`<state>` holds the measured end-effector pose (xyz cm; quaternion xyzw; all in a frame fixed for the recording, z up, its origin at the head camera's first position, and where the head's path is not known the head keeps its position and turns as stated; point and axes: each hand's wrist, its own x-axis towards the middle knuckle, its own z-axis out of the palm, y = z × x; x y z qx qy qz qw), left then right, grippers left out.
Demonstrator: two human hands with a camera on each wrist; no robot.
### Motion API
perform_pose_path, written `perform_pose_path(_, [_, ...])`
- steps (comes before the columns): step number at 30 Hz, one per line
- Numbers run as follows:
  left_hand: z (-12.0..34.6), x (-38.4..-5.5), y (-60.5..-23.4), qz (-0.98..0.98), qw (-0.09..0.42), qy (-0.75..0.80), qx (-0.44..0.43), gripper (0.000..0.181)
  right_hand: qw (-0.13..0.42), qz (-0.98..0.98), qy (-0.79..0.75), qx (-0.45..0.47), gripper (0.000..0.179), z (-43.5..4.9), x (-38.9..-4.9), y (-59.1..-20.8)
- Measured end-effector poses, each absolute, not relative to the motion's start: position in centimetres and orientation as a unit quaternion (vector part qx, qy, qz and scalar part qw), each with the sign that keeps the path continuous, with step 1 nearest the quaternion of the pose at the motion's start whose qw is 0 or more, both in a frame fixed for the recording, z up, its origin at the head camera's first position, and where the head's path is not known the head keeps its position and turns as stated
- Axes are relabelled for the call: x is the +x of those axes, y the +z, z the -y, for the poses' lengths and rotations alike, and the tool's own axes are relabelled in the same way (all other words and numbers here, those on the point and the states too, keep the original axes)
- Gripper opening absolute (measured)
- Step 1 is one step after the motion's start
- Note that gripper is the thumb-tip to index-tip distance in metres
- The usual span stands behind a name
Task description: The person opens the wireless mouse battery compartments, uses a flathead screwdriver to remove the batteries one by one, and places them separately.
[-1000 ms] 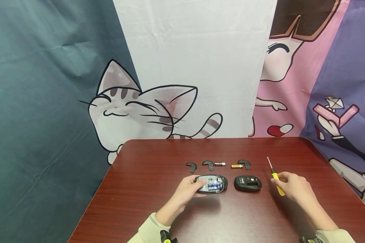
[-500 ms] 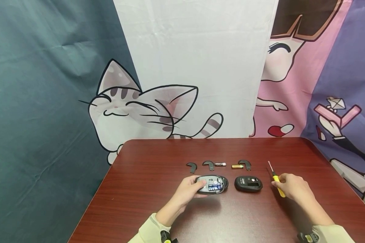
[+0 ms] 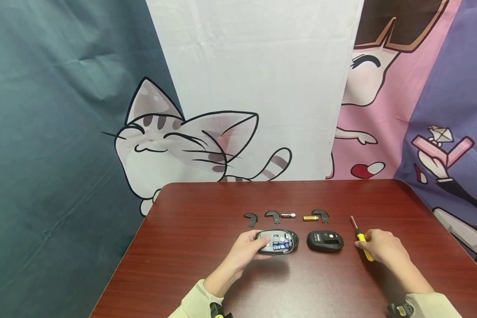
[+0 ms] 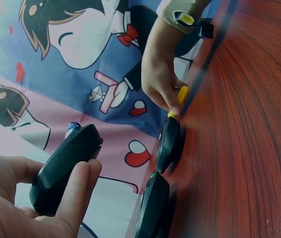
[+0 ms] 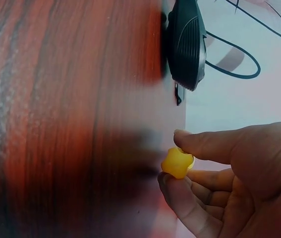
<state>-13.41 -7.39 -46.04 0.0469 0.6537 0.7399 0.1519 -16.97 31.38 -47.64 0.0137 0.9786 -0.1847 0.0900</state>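
My left hand grips a black computer mouse above the table, underside up, thumb on its edge. Its battery bay is uncovered, and a blue battery shows inside. A second mouse lies underside up to the right. Another mouse rests on the table, mostly hidden behind the held one in the head view. Thumb and fingers of my right hand pinch the yellow handle of a screwdriver, its thin tip aimed away. The right wrist view shows the handle's end close over the table.
Behind the mice lie several curved black covers, a silver battery and a gold battery. The reddish-brown table ends at a printed cloth backdrop.
My right hand has lowered slightly toward the table with the screwdriver, whose tip now sits lower in view. The left hand and its mouse have barely moved.
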Motion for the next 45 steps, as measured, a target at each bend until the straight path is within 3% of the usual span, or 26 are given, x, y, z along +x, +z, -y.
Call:
perform_pose_path(27, [7.2, -13.5, -46.2, -0.652, 0.156, 0.74, 0.049, 0.034, 0.103, -0.976, -0.185, 0.04, 0.035, -31.2, -17.0, -48.1])
perform_pose_path(37, [7.3, -13.3, -46.0, -0.658, 0.151, 0.737, 0.045, 0.036, 0.11, -0.975, -0.186, 0.048, 0.045, -31.2, -17.0, -47.4])
perform_pose_path(41, [7.4, -13.2, -46.1, -0.658, 0.151, 0.737, 0.041, 0.036, 0.057, -0.98, -0.185, 0.043, 0.05, -30.9, -16.4, -46.9])
perform_pose_path(45, [7.5, -13.3, -46.1, -0.657, 0.151, 0.738, 0.042, 0.036, -0.051, -0.978, -0.203, -0.004, 0.045, -29.5, -15.3, -46.9])
